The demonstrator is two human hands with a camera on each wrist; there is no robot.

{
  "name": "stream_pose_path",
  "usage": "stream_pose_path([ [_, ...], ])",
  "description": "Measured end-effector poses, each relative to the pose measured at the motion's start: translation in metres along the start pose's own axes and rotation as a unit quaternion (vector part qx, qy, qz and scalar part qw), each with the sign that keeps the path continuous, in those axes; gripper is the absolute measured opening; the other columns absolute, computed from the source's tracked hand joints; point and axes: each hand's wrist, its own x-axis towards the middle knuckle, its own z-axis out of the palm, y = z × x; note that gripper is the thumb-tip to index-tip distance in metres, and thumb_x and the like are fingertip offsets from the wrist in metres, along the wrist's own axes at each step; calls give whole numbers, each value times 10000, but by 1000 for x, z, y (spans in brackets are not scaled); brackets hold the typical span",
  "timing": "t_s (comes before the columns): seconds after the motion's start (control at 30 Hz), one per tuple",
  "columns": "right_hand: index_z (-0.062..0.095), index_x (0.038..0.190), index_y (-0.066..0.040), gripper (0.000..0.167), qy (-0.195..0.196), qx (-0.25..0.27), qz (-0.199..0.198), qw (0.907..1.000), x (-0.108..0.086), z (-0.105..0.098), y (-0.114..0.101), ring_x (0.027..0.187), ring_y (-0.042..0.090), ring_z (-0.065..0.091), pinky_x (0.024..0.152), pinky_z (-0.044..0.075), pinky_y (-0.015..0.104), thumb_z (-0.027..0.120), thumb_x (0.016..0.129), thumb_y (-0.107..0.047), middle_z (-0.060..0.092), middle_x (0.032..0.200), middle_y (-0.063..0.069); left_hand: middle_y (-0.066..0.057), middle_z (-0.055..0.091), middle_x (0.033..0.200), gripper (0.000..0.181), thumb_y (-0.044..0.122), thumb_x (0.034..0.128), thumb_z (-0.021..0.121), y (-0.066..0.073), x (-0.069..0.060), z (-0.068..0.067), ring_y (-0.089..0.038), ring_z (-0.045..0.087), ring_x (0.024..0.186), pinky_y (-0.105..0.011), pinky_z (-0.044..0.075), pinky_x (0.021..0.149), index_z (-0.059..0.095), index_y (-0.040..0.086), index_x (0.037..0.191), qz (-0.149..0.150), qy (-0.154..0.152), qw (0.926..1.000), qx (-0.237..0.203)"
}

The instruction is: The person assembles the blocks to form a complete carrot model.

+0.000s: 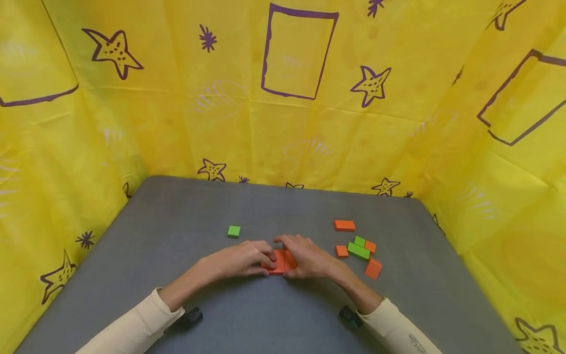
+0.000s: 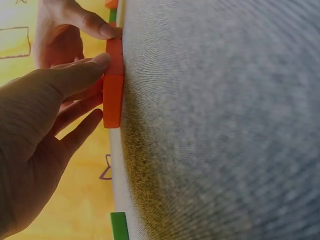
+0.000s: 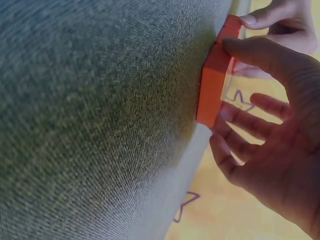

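Observation:
Several orange blocks (image 1: 278,263) lie side by side in a row on the table, between both hands. At the left end of the row my left hand (image 1: 245,258) grips an orange block (image 2: 113,102), thumb on the near side and fingers at the far side and top. On the right end my right hand (image 1: 311,258) holds another orange block (image 3: 212,87), its thumb on the near side and its fingers spread along the far side. The hands partly cover the row in the head view, so its full length is hidden.
A green block (image 1: 234,231) sits alone beyond the left hand. To the right of the right hand lies a loose group with a long green block (image 1: 358,251), a small green block (image 1: 360,241) and several orange blocks (image 1: 344,225). Yellow patterned cloth (image 1: 292,132) surrounds the grey table (image 1: 185,211).

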Motion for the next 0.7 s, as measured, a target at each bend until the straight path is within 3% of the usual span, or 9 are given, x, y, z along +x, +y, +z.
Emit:
stream_pose_path([
  [0.13,470,1494,-111,753,-89,-12,-162,9998,-2,-3,2,1201,253,558,1031,469,516,857,872,-284,620,1363,80,31,751,1100,182,221,935,796,-1,-1,1,-115,652,1053,-280,571,954,818,138,1096,-23,54,9999,-99],
  [0.27,500,1480,-99,727,-98,-52,-212,9997,-4,-13,5,1191,268,557,1023,466,540,856,875,-288,611,1354,110,36,749,1086,176,239,941,791,-1,1,0,-106,641,1014,-257,565,921,822,150,1089,-139,-104,9996,-212],
  [0.5,555,1446,-95,632,362,-196,144,9990,-12,-42,15,1218,304,554,1026,460,585,833,903,-259,611,1369,149,48,758,1118,179,237,953,779,0,5,-7,-94,663,1065,-276,567,967,824,172,1115,-421,-505,9975,-276],
  [0.7,606,1386,-117,530,772,-276,425,9957,-24,-70,31,1223,309,585,1027,470,562,817,919,-254,626,1311,96,54,751,1136,191,205,956,775,0,6,-10,-93,668,1099,-269,564,996,822,182,1139,-437,-638,9967,-247],
])
